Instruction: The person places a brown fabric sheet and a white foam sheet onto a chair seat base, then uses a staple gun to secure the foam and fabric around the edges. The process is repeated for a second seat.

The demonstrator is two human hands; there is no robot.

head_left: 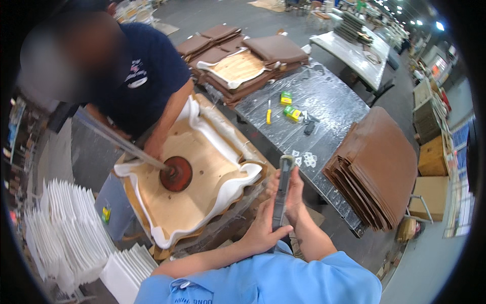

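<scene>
Both of my hands are around a long grey tool that looks like a staple gun, held upright in front of my chest. My left hand presses along its left side, thumb across the lower part. My right hand closes on its right side near the upper end. Just left of my hands is a wooden seat panel with white padding folded over its edges. A red round press disc sits on the panel at the end of a rod. A co-worker's hand is beside the disc.
A black plastic-covered table holds green-yellow boxes, a yellow-handled screwdriver, small white pieces and a stack of brown sheets. Brown cushions are piled behind. White padding sheets stack at left.
</scene>
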